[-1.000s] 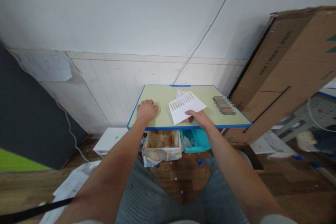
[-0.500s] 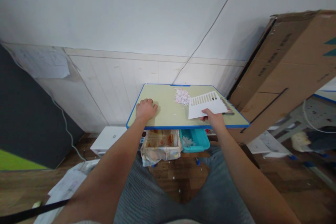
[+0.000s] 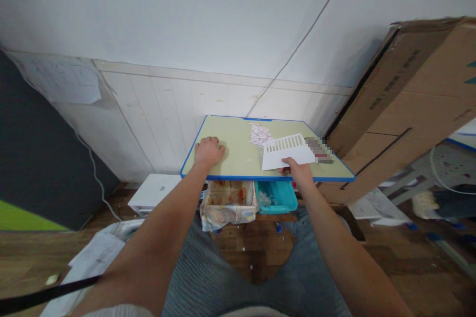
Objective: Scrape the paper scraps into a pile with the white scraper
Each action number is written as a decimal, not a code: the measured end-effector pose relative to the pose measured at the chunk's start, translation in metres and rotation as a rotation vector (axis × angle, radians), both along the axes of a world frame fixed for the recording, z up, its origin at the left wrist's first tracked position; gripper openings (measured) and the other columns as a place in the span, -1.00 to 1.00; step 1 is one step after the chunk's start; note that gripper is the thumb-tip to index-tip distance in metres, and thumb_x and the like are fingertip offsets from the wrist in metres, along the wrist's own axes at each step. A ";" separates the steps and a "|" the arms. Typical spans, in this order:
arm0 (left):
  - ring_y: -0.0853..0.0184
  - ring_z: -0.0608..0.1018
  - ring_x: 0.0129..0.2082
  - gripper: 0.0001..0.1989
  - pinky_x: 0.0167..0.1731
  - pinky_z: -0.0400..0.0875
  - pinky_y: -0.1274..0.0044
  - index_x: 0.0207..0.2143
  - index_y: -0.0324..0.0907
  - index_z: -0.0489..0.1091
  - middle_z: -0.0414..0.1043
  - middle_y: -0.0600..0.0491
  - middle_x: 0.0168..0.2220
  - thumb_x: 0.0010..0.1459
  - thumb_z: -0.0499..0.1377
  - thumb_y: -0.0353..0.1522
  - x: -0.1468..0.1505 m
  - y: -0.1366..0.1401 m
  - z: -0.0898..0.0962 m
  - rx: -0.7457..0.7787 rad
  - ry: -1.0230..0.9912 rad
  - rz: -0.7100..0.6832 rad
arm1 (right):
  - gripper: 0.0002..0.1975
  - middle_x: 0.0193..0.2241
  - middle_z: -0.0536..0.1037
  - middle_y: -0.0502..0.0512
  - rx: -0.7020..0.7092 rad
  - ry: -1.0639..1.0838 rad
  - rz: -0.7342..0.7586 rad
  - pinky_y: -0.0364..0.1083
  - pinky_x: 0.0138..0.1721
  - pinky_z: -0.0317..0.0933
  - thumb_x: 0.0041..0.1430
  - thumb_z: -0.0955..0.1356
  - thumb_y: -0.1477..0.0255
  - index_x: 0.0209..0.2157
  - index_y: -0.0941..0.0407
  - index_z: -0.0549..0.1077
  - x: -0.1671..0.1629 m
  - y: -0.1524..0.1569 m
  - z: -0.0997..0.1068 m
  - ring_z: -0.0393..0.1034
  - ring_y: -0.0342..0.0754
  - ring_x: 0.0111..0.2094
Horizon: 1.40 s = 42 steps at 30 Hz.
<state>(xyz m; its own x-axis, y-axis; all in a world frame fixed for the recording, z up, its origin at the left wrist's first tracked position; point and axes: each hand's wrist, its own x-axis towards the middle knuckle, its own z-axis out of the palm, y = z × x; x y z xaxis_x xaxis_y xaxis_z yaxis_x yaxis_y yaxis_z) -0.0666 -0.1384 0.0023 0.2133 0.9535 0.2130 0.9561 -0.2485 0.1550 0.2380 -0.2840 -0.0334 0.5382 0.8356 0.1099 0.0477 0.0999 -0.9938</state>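
Note:
My left hand (image 3: 210, 151) rests palm down on the left part of the small table (image 3: 238, 158), its fingers somewhat bent and apart, with nothing visible in it. Between thumb and fingers, my right hand (image 3: 296, 171) grips the near edge of a white card (image 3: 286, 154) with a row of slots cut along its far side. The card is over the right half of the tabletop. A pile of small paper scraps (image 3: 260, 134) lies just beyond its left corner. To the card's right is a blurred-out dark item (image 3: 320, 150).
Below the table's front edge sit a cloth-lined basket (image 3: 228, 203) and a turquoise bin (image 3: 277, 198) with pale bits inside. A large cardboard box (image 3: 401, 84) leans at the right. A white box (image 3: 154, 193) stands at the left, and a cable (image 3: 301, 39) runs down the wall.
My right hand has moved slightly left with the card, uncovering more of the blurred item. The dark marks seen in the card's right slots are gone. My left hand stays on the table.

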 end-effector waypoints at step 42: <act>-0.19 0.63 0.49 -0.46 0.46 0.53 0.07 0.38 -0.29 0.66 0.67 -0.41 0.46 0.64 0.07 -0.21 0.000 -0.004 0.003 0.004 -0.001 -0.007 | -0.84 -0.59 0.65 0.02 -0.051 -0.017 0.251 0.05 -0.36 0.58 0.11 0.59 0.27 -0.39 -0.03 0.60 -0.048 0.008 0.004 0.54 0.10 -0.52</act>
